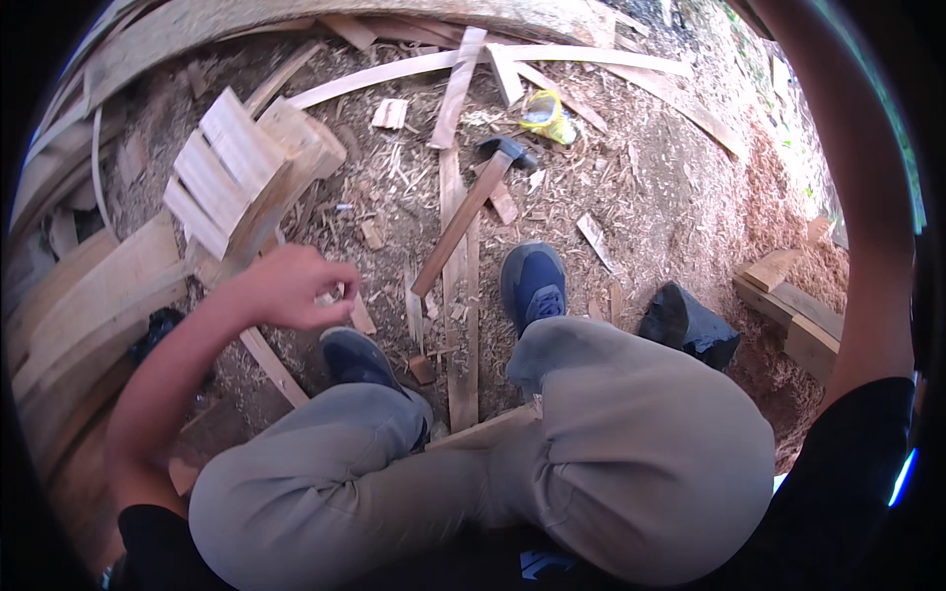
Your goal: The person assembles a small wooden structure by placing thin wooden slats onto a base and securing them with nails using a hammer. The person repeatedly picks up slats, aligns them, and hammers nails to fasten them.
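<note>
I record 2 likely containers on the shaving-strewn ground [641, 217]: a yellow-rimmed clear container [549, 116] beyond the hammer [463, 227], its contents too small for me to make out, and a crumpled dark bag [690, 325] right of the knees, its inside hidden from me. The left hand [301, 288] is loosely curled, with a gap between index finger and thumb and nothing visible in its grasp; a grooved pale wood block [232, 177] stands near it, up and to the left, and a small wood strip [363, 313] lies just beside its fingers. The right hand is out of my view, so I cannot tell its state; its forearm [877, 197] is raised. Obstructions: the hammer lies aslant across a long board [458, 340], between 2 blue shoes [535, 286] and a curved batten [394, 74].
</note>
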`<state>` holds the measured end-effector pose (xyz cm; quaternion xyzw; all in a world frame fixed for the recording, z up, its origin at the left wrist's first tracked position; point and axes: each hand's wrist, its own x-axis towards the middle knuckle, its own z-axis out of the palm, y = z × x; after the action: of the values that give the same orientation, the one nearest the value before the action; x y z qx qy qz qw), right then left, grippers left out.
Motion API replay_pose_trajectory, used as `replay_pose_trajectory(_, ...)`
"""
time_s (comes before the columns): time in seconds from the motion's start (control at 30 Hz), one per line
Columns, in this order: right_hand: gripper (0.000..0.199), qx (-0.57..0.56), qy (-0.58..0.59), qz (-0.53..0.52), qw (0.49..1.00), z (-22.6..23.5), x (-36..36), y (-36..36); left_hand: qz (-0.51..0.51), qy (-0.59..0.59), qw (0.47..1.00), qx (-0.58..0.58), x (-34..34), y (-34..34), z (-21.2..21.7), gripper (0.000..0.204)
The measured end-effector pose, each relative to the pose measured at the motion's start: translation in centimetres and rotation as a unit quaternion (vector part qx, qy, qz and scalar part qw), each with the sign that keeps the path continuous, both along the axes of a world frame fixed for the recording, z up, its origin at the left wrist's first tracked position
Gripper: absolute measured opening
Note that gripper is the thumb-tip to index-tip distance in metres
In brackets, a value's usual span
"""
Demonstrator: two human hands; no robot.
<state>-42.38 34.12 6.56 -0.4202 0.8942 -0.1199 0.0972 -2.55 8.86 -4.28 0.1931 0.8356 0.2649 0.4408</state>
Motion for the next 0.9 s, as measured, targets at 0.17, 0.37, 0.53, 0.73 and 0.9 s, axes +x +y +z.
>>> replay_pose_trajectory(0.17, 0.043, -0.093, 0.005, 0.037, 0.995, 5.9, 9.6, -2.1, 0.025, 0.063, 0.997, -0.03, -0.3, -0.4, 4.9, 0.019)
replay_pose_trajectory(0.37, 0.031, -0.179, -0.145, 0.19, 0.954, 11.9, 17.0, -5.0, 0.094, 0.167, 0.977, -0.089, 0.4, -1.7, 10.7, 0.034)
replay_pose_trajectory(0.53, 0.028, -0.236, -0.176, 0.159, 0.942, 14.7, 21.9, -6.2, 0.23, 0.329, 0.915, -0.036, -1.6, -0.4, 13.4, 0.057)
replay_pose_trajectory(0.73, 0.037, -0.296, -0.207, 0.172, 0.917, 5.9, 22.7, -6.1, 0.362, 0.279, 0.887, -0.07, -0.3, 1.5, 11.0, 0.042)
replay_pose_trajectory(0.9, 0.044, -0.186, -0.308, 0.065, 0.931, -3.8, 21.4, 1.5, 0.315, 0.168, 0.934, -0.03, 1.9, 3.1, 4.7, 0.044)
